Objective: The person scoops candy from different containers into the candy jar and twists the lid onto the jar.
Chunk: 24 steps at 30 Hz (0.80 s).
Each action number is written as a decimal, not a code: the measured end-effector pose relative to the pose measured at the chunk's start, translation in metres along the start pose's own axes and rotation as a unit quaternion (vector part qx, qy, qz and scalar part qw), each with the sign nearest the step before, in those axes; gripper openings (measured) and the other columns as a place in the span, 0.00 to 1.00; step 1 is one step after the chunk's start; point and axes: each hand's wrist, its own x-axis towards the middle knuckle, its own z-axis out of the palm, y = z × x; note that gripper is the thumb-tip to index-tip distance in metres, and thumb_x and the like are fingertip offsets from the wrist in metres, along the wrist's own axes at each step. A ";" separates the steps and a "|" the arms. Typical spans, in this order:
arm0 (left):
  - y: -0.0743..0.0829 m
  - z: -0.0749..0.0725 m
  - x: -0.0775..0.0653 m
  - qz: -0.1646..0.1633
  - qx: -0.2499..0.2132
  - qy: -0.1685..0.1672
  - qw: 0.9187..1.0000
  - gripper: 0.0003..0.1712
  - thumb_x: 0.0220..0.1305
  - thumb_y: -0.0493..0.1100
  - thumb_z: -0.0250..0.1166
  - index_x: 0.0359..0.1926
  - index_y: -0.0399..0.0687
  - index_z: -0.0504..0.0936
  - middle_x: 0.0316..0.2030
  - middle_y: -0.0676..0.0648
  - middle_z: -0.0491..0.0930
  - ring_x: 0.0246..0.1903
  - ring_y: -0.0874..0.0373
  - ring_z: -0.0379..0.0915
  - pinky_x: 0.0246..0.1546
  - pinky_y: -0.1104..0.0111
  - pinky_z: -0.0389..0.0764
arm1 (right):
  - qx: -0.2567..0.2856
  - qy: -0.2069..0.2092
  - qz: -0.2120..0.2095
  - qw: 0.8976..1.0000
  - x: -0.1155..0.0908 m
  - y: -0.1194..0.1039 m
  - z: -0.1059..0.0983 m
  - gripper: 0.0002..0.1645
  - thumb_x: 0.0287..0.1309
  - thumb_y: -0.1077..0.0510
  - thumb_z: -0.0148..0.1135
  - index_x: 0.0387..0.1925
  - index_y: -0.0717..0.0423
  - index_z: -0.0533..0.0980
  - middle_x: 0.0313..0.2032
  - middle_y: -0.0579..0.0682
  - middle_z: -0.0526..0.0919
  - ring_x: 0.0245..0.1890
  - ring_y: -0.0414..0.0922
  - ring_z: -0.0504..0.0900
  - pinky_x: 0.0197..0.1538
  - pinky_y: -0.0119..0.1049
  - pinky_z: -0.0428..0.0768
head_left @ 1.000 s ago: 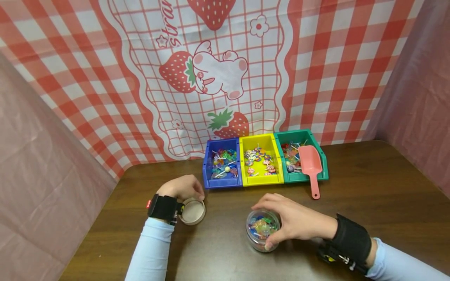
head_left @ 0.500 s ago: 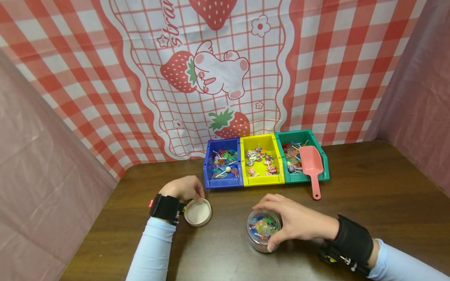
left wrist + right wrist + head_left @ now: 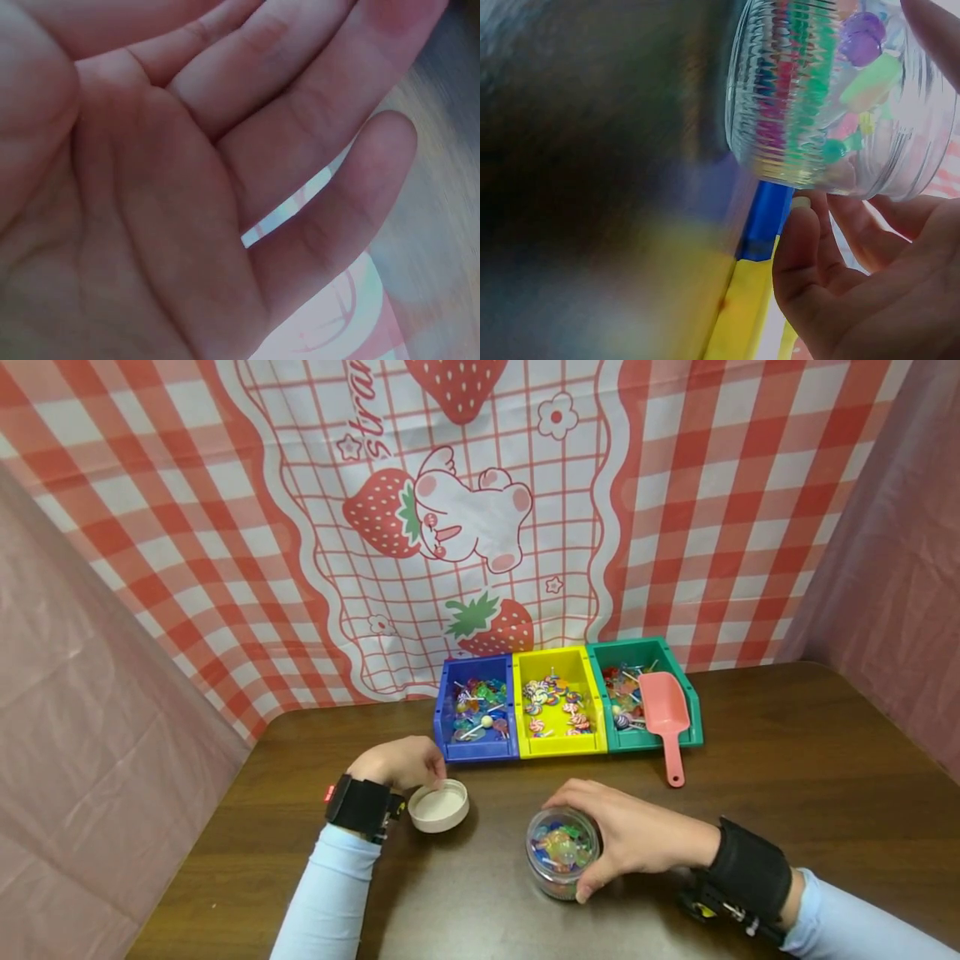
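In the head view my left hand (image 3: 401,763) pinches the far edge of a round white lid (image 3: 439,810), its hollow side facing up. Only the palm and fingers of that hand (image 3: 187,165) show in the left wrist view; the lid is out of sight there. My right hand (image 3: 633,831) holds a clear jar (image 3: 542,878) of colourful candies around its upper part, thumb on the near side and fingers on the far side. The right wrist view shows the jar's ridged wall (image 3: 802,82) above the curled fingers (image 3: 799,247).
Behind the hands stand three joined bins: blue (image 3: 480,752), yellow (image 3: 562,746) and green (image 3: 690,727), each with small candies or lollipops. A pink scoop (image 3: 666,714) leans over the green bin's front, handle toward me. A checked cloth (image 3: 697,527) hangs behind the wooden table (image 3: 795,760).
My left hand has shifted slightly right, carrying the lid toward the jar; the lid's angle has changed. My right hand has barely moved and still holds the jar.
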 end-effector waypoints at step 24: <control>0.042 0.007 0.009 0.212 -0.146 0.046 0.965 0.11 0.64 0.44 0.70 0.44 0.48 0.80 0.34 0.54 0.81 0.36 0.60 0.77 0.40 0.67 0.78 | 0.028 -0.008 -0.006 1.000 0.001 0.009 0.001 0.48 0.41 0.36 0.80 0.61 0.48 0.70 0.52 0.42 0.75 0.51 0.41 0.73 0.55 0.41 0.75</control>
